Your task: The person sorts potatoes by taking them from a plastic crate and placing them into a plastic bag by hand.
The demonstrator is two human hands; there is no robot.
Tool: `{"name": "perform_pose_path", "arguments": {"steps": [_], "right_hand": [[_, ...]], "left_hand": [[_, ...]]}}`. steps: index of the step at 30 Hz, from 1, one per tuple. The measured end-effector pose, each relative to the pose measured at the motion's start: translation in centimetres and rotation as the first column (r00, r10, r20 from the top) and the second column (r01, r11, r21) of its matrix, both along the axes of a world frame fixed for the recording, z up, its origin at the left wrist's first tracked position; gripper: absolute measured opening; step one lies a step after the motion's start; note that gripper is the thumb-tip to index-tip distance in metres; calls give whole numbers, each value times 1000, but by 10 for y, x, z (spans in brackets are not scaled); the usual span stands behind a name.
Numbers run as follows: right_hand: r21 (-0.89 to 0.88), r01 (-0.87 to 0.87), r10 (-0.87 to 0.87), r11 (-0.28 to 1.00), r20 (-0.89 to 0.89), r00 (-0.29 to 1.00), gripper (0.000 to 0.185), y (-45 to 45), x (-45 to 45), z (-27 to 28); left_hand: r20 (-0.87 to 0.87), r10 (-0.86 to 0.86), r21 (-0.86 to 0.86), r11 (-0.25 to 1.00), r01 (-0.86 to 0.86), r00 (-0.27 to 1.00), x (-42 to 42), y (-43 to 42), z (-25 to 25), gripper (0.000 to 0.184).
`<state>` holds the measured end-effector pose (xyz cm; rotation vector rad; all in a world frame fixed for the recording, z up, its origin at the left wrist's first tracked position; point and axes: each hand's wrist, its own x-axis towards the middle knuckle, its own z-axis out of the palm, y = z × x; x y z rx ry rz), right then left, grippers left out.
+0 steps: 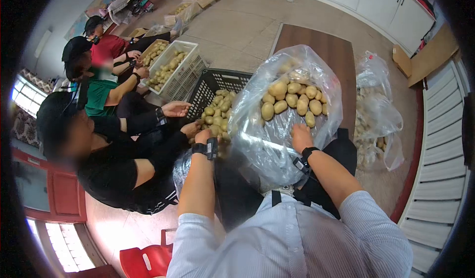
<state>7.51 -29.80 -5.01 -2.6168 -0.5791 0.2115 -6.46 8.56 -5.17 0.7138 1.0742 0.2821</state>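
A large clear plastic bag point(242, 117), its mouth spread wide, lies in front of me with several potatoes point(292, 101) at its far side. My right hand point(301, 136) is inside the bag's opening, just short of the potatoes. Its fingers look curled closed, and whatever they may hold is hidden. To the left, my left hand point(203, 136) is at the near end of a black slatted crate point(198, 92) of potatoes point(217, 110). That hand also looks closed, with its contents out of sight. A co-worker's hand point(190, 128) is right beside it.
A brown board point(316, 36) extends beneath and beyond the bag. More filled plastic bags point(373, 112) lie on the floor to the right. Co-workers sit along the left, near a white crate point(190, 62) of potatoes. A red chair point(148, 262) stands behind at lower left.
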Motion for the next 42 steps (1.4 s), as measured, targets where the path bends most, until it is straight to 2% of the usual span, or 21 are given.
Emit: {"name": "perform_pose_path", "arguments": {"steps": [1,3,8,10,13,15,18,19,21,22,24,26,28,29,30,32,33,34,37,40,42], "right_hand": [[4,-6,6,1000,4,1000,24,0,2,-6],[-45,-175,178,984,62,982,17,-1,9,-13],[81,-175,173,981,30,985,18,1,2,-11],[98,-166,168,981,-17,986,19,2,-4,2],[178,-177,178,968,14,984,21,3,-3,-5],[242,-173,170,955,32,985,23,4,-4,-6],[202,-157,168,967,-37,985,25,4,-6,-2],[205,-157,167,966,-31,985,25,4,-5,-2],[314,-117,192,942,-219,957,32,4,-4,0],[316,-119,193,941,-215,957,32,6,-5,2],[325,-67,159,943,-264,952,36,8,-8,6],[402,-23,164,915,-320,933,37,11,-4,-20],[471,29,172,882,-379,909,37,15,-4,-18],[485,147,169,862,-549,818,36,17,-8,0],[474,266,174,839,-698,695,34,21,-11,16],[501,251,237,829,-720,653,33,29,-11,24],[528,237,300,816,-736,607,33,32,-11,28],[528,238,300,815,-737,606,33,37,-14,33],[575,300,353,762,-755,552,31,54,-21,49],[609,243,437,755,-743,507,34,70,-24,68],[629,181,450,756,-700,555,36,80,-27,79]], "left_hand": [[-6,-24,32,999,25,1000,-1,-1,-1,23],[-32,-75,90,993,77,997,-2,0,-3,23],[-212,-247,314,899,306,945,-7,5,-7,22],[-385,-325,463,742,486,864,-9,9,-8,22],[-720,-275,567,294,769,637,-11,15,-7,22],[-858,-157,493,13,870,489,-10,17,-7,22],[-946,41,297,-288,910,322,-8,18,-9,22],[-953,103,233,-356,905,286,-6,17,-10,22],[-945,89,264,-362,894,315,-4,15,-8,23],[-929,31,342,-311,887,370,-2,13,-4,23],[-786,-143,610,-15,793,602,3,2,5,19],[-922,-145,384,-433,815,358,10,0,12,15],[-556,-468,774,10,634,687,16,51,-96,16],[-560,-512,784,-73,616,651,18,48,-96,16],[-542,-562,763,-18,646,625,20,35,-77,18],[-498,-647,703,88,706,577,22,8,-36,23],[-274,-682,590,437,679,678,21,-13,-7,25],[-58,-621,366,716,595,782,21,-31,19,28],[-85,-510,248,821,514,856,25,-64,69,32],[-26,-576,158,805,572,817,28,-69,73,38],[-15,-609,159,781,604,793,28,-75,78,39]]}}
